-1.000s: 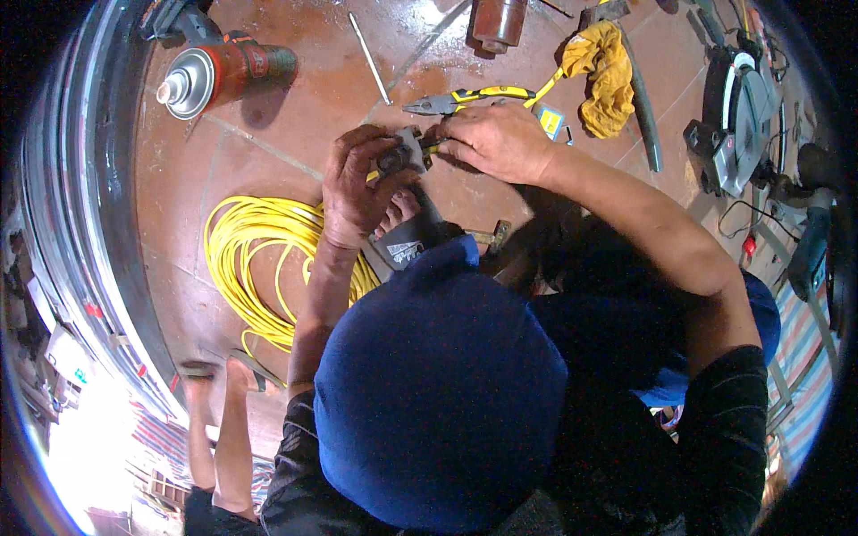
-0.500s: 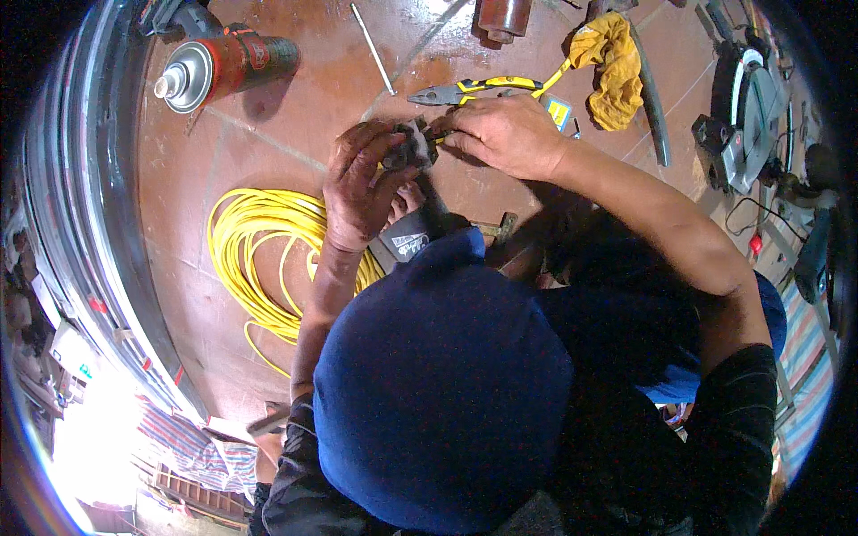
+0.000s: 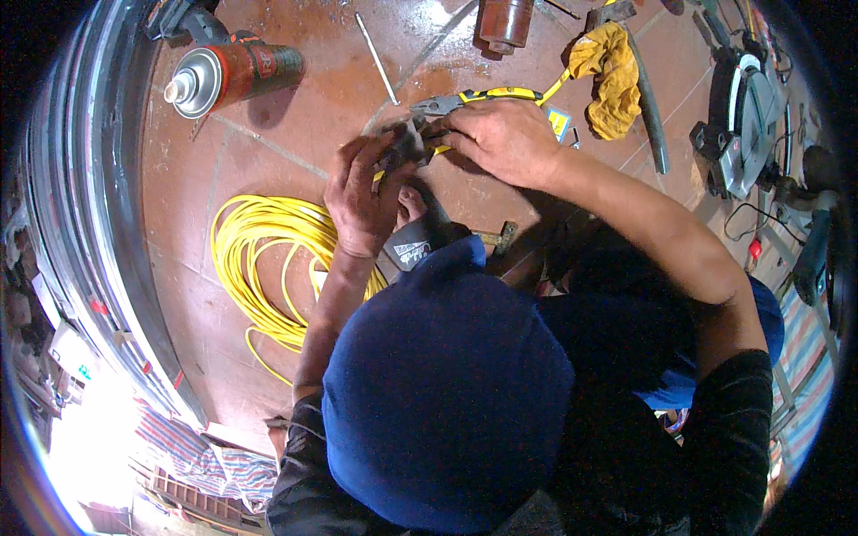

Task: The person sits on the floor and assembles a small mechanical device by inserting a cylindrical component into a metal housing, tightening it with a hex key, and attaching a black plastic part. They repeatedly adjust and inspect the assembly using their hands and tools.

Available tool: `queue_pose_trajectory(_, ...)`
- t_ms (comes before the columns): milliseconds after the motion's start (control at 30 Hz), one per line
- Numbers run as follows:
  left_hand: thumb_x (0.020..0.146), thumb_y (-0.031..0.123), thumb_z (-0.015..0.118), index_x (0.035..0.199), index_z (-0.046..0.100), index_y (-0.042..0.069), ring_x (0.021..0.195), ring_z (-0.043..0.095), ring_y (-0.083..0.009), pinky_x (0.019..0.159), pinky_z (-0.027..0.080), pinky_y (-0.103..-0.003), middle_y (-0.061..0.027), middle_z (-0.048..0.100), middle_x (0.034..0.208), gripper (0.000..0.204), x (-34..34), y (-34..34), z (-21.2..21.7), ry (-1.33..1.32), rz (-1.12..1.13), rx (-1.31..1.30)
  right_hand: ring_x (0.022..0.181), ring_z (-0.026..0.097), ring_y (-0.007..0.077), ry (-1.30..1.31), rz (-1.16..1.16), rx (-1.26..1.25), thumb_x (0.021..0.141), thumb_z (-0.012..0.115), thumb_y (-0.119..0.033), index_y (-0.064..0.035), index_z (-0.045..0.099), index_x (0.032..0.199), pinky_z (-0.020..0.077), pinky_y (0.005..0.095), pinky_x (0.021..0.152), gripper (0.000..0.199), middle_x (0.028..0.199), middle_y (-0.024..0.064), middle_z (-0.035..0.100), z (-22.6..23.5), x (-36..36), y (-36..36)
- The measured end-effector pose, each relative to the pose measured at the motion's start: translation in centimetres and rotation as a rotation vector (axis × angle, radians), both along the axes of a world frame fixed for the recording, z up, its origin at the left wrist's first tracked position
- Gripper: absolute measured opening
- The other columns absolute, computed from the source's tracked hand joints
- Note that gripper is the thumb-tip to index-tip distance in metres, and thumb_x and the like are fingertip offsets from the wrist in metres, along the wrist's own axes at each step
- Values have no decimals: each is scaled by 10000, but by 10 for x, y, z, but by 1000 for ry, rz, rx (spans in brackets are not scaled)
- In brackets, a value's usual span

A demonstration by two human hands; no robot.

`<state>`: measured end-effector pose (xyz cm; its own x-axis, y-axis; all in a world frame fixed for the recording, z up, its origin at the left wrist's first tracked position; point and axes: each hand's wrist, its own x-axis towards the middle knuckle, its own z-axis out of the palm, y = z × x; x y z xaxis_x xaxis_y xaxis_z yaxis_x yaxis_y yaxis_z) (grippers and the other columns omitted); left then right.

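Observation:
My left hand (image 3: 362,196) is closed around a small dark, greasy-looking part (image 3: 409,143) with a greyish face. The thumb and fingers hide much of it, and its kind is not clear. My right hand (image 3: 509,141) pinches at the part's right side. Its fingertips are partly hidden, with a thin yellow piece showing below them. Just beyond the right hand lie pliers (image 3: 500,93) with yellow and black handles, their jaws pointing left. Under my left wrist is a dark shoe (image 3: 413,241) with light printing.
A coil of yellow cable (image 3: 259,268) lies left of my forearm. An orange-red spray can (image 3: 237,79), a thin pale rod (image 3: 377,58), a brown-red cylinder (image 3: 505,25) and a yellow rag (image 3: 609,76) are farther out. A grey tube (image 3: 654,125) lies at right.
The dark part has turned a little in my left hand, and that hand has shifted slightly right and nearer. My right hand stays beside the part. The whole view has moved slightly.

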<state>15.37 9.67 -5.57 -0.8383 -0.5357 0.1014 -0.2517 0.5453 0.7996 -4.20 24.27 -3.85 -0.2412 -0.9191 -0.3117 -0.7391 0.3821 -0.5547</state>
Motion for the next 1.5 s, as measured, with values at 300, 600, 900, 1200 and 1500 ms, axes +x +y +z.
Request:
queue_pose_trajectory(300,799,105,803,1189,659,67,931,678,-338,790,564,-403,-155,673,1069,417,7,-16,7,46,-115,-383,786,682,309,-512,-114,108,963,592,-292,-27,666,1020,519,427,729,282,819,167,681,4,3,-24)
queue_pose_trajectory(600,885,264,759,1077,642,46,801,692,-398,682,557,-477,-173,699,919,314,-27,-40,54,-219,-68,-245,916,673,431,-434,-284,-32,1021,528,-268,-27,671,1090,525,471,795,289,920,242,684,5,28,-36)
queue_pose_trajectory(900,872,333,716,927,666,-6,805,702,-435,688,553,-500,-269,702,870,346,-50,-54,43,-536,-73,-144,758,675,420,64,-246,-70,989,581,-300,-41,653,953,538,525,675,272,839,207,685,57,1,-62)
queue_pose_trajectory(1200,781,167,812,908,746,29,778,741,-332,675,561,-428,-177,743,819,199,-36,-29,1,-180,293,140,801,676,394,21,-147,-128,976,604,-275,-31,614,919,533,512,696,251,817,188,675,57,21,-57)
queue_pose_trajectory(1500,813,140,805,960,721,-10,800,702,-148,707,550,-348,-88,759,873,226,-24,-21,-25,242,478,670,824,686,404,-342,-207,-230,994,608,-370,-29,594,1135,534,495,735,368,881,215,692,61,12,-60)
